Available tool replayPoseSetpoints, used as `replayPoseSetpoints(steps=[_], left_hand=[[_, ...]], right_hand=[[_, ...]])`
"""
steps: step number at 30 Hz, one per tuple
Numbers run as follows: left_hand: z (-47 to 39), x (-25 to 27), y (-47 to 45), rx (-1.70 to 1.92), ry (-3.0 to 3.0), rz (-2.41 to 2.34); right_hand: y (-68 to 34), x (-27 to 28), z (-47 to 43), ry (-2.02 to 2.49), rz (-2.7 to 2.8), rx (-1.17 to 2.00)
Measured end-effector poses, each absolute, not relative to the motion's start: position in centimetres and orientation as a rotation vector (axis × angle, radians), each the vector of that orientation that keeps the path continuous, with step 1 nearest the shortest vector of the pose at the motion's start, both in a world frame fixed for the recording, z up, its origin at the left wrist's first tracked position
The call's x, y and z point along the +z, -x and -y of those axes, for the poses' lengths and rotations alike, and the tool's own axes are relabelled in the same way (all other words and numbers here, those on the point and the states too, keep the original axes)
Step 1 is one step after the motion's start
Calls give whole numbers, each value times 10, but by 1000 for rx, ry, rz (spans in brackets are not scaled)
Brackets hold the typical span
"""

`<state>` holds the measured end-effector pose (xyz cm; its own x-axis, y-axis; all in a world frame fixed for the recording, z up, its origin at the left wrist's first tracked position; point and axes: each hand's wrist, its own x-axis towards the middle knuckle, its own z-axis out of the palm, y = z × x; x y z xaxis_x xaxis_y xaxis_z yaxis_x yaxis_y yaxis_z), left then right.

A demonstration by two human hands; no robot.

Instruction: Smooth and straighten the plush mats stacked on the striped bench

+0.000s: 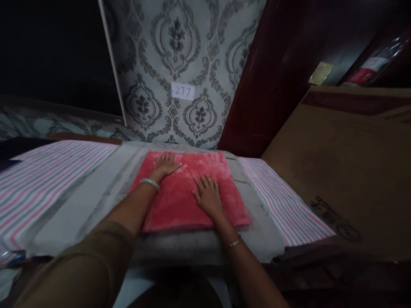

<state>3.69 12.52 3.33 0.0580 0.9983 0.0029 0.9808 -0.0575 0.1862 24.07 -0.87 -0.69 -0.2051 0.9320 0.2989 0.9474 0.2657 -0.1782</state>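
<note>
A grey cover spreads widest, and the red cloth lies flat on it, toward six o'clock from the centre of view. On the cloth, the left hand rests near eleven o'clock and the right hand near three, both palm down, fingers spread, gripping nothing. Light, even pressure, with one palm anchoring, should keep the cloth from sliding or bunching.

head camera | worn at head height | facing forward, down | pink cloth near | patterned wall beyond
</note>
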Motion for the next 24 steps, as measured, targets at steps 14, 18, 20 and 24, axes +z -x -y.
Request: replayPoseSetpoints(steps=[14,18,20,24], left_hand=[[6,9,-2,354,-2711,-1552],[11,-9,18,416,-2693,-1616],[9,-10,19,455,-2687,-1613],[9,-10,17,494,-2669,-1606]], right_hand=[[-247,-6,8,1698,2184,-12],[-249,-2,8,1695,2188,19],[-247,0,12,1721,2166,54],[-229,-2,43,1647,2229,79]])
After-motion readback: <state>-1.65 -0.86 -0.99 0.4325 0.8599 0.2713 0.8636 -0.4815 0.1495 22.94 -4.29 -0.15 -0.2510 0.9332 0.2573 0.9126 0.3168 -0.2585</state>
